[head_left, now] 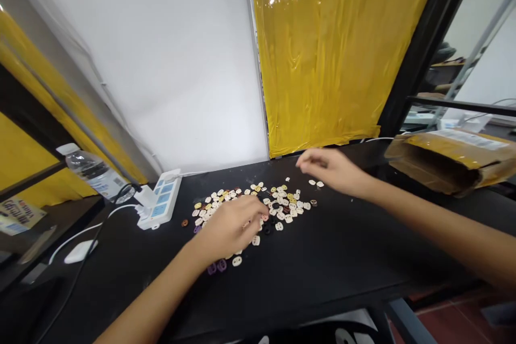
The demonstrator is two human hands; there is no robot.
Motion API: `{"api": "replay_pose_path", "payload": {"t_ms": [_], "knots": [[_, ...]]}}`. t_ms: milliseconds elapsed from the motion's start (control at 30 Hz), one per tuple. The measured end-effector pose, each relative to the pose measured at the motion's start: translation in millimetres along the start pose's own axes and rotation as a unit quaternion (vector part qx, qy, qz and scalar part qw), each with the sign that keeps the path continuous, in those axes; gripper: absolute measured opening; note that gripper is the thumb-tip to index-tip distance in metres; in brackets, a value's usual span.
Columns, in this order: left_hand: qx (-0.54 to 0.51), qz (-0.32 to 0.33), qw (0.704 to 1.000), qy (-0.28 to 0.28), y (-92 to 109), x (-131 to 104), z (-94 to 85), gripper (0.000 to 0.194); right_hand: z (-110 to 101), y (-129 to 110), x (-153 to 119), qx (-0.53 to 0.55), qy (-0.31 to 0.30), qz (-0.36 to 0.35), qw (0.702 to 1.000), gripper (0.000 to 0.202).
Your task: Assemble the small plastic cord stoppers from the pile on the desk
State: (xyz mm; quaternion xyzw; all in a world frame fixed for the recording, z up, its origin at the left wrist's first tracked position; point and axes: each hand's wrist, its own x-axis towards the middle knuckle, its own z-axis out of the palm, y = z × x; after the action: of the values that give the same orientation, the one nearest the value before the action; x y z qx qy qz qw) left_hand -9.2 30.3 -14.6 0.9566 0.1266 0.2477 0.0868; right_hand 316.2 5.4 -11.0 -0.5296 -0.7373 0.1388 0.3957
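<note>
Many small buttons (289, 219), mostly white and cream with a few yellow, brown, black and purple ones, are spread loosely over the black tabletop. My left hand (234, 226) lies low across the middle of them, fingers curled in and pressed together, hiding the buttons underneath. At its fingertips shows a pinkish button (264, 217). To the right and farther back, my right hand (332, 169) hovers just above the table, slightly blurred. Its thumb and fingers are bent together, and whatever may be between them is hidden. Close by it lie two white buttons (316, 183), apart from the main spread.
A white power strip (165, 199) with plugs and cables stands left of the buttons, near a clear plastic bottle (94, 172). On the right is an open cardboard box (451, 161). A white wall panel (181, 64) and yellow sheeting (326, 54) bound the table's back.
</note>
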Motion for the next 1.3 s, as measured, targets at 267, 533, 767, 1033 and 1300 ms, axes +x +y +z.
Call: {"api": "replay_pose_path", "payload": {"t_ms": [267,533,767,1033,1300], "knots": [[-0.104,-0.259,0.938,-0.203,-28,-9,-28.4,0.011,50,34,36,-0.200,-0.130,0.017,0.971,0.038],[-0.082,-0.297,0.925,-0.222,-23,-7,-24.7,0.011,64,50,28,-0.135,-0.110,0.039,0.984,0.030],[-0.066,-0.296,0.926,-0.227,-26,-7,-18.6,0.006,62,57,30,-0.079,-0.077,0.076,0.991,0.026],[-0.087,-0.315,0.916,-0.233,-29,-7,-16.2,0.011,54,58,28,-0.082,-0.089,0.064,0.991,0.019],[-0.043,-0.319,0.919,-0.226,-27,-9,-18.6,0.017,54,51,26,-0.108,-0.089,0.050,0.989,0.016]]}}
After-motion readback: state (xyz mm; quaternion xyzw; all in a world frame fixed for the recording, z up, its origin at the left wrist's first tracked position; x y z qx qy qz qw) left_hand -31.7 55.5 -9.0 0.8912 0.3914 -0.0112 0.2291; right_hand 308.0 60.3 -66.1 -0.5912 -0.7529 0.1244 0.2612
